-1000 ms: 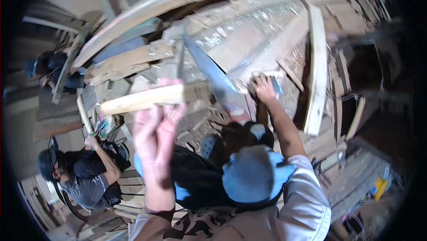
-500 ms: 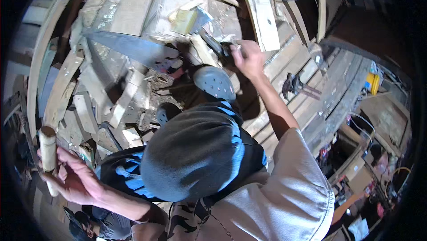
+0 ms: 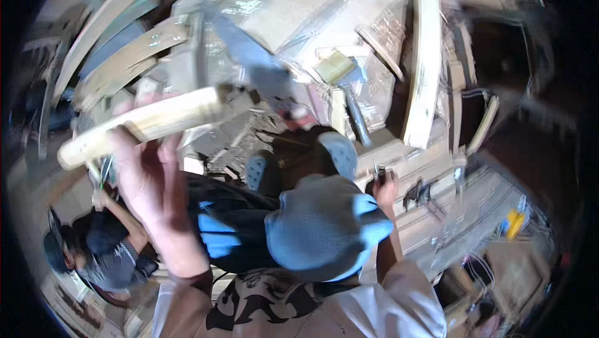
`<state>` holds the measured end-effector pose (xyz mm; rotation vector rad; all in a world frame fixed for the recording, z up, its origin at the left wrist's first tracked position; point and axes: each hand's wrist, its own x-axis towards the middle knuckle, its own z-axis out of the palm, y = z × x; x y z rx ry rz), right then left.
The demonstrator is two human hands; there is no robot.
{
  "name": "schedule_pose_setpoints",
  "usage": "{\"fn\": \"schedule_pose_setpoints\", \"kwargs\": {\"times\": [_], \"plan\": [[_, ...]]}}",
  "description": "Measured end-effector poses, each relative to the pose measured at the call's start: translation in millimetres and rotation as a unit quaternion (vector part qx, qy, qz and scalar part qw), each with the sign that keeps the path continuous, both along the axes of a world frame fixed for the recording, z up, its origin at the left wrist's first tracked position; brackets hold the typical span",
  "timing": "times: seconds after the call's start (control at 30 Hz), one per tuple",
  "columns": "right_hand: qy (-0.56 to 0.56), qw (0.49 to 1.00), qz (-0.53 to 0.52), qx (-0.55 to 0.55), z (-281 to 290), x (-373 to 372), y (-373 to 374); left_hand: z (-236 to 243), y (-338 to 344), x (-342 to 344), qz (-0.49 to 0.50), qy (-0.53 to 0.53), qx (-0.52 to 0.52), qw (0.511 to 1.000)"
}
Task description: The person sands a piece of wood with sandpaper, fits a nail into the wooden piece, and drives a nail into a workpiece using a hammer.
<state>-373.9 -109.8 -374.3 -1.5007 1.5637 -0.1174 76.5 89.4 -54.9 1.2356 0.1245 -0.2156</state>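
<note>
My left hand is raised at the left with its fingers closed on a pale, rounded wooden handle. The handle lies slanted across the fingers, its right end higher than its left. At the right of my knees, my right hand is closed round a small dark object, too blurred to name. A dark metal tool with thin legs lies on the planks beside that hand. Ahead of my feet is a handsaw, its broad blade pointing away to the upper left.
Long pale timber runs away on the right. A yellowish block and a dark bar lie ahead of my shoes. Another person sits at the lower left. Beyond the planks, a yellow object stands among clutter.
My left hand has risen and come inward, turning the wooden handle from upright to nearly level. My right hand has drawn back toward my body. The whole view has shifted.
</note>
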Motion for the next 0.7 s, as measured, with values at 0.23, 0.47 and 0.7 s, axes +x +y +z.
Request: {"fn": "schedule_pose_setpoints", "kwargs": {"times": [0.23,0.47,0.7], "plan": [[0.077,0.952,0.249,-0.161,44.1,37.4,-30.7,20.5,-19.5,-8.8,-0.065,0.060,-0.147,0.985],[-0.223,0.922,0.274,-0.161,255.8,247.3,-57.3,8.3,-28.6,0.8,-0.053,0.205,-0.147,0.966],[-0.448,0.754,0.430,-0.213,356.2,345.7,-14.5,3.0,-19.8,0.7,-0.081,0.262,-0.155,0.949]]}}
